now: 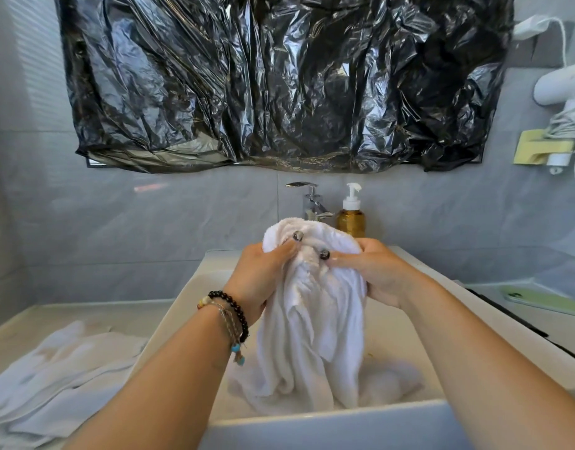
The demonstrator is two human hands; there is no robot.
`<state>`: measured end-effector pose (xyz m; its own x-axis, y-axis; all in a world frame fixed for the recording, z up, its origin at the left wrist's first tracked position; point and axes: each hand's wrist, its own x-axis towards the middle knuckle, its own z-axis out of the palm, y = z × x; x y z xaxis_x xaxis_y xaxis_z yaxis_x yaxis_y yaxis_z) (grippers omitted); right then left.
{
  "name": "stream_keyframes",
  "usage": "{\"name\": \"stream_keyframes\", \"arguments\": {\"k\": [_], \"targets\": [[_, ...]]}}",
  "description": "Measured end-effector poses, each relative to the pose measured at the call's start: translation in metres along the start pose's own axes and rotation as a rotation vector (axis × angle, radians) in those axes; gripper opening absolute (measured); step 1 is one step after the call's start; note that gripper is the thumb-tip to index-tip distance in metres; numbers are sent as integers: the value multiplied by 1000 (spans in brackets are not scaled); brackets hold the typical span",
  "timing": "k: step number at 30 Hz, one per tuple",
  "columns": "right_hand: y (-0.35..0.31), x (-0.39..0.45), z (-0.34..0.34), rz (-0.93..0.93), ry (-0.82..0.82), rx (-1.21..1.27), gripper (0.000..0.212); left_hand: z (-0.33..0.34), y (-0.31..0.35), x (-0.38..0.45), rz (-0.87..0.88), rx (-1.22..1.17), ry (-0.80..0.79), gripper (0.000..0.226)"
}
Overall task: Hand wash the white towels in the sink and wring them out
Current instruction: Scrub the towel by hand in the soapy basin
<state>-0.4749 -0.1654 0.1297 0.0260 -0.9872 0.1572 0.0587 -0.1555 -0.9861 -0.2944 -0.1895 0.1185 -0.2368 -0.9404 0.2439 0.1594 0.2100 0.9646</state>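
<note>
Black plastic sheet [279, 82]: hanging across the far wall above the basin, its lower edge sagging well clear of your hands.

Counter [29, 323]: running left of the basin; more white towels [58, 375] are lying spread flat on it, their right edge reaching the basin's left rim, so open room on that side is taken up.

Sink [328, 427]: a white rectangular basin, its near wall sitting just below your forearms, its right rim [442, 287] lying bare.

White towel [312, 319]: you are holding it bunched and lifted above the basin, its upper part gathered between your hands, its lower folds hanging down and trailing onto the basin floor, where more white cloth is pooling.

Left hand [263, 274]: you are closing it tightly around the towel's left side, thumb pressing into the cloth; beaded bracelets [230, 313] are sitting on that wrist.

Right hand [373, 271]: you are clenching it on the towel's right side, thumb pointing toward the left one, the two nearly meeting.

Faucet [312, 203]: standing at the far rim, partly hidden behind the towel's top.

Soap pump bottle [351, 212]: standing just right of the faucet.
</note>
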Motion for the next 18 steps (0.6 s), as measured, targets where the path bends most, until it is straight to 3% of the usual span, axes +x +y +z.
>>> {"name": "stream_keyframes", "arguments": {"k": [4, 8, 13, 18], "targets": [[15, 2, 11, -120, 211, -293, 8, 3, -4, -6, 20, 154, 114, 11], [20, -8, 32, -229, 365, -636, 29, 4, -10, -12, 61, 377, 285, 15], [26, -24, 31, -150, 337, -582, 28, 2, -13, -27, 142, 455, 317, 19], [27, -37, 20, -222, 229, -503, 10, -14, -10, -37, 72, 193, 202, 47]]}}
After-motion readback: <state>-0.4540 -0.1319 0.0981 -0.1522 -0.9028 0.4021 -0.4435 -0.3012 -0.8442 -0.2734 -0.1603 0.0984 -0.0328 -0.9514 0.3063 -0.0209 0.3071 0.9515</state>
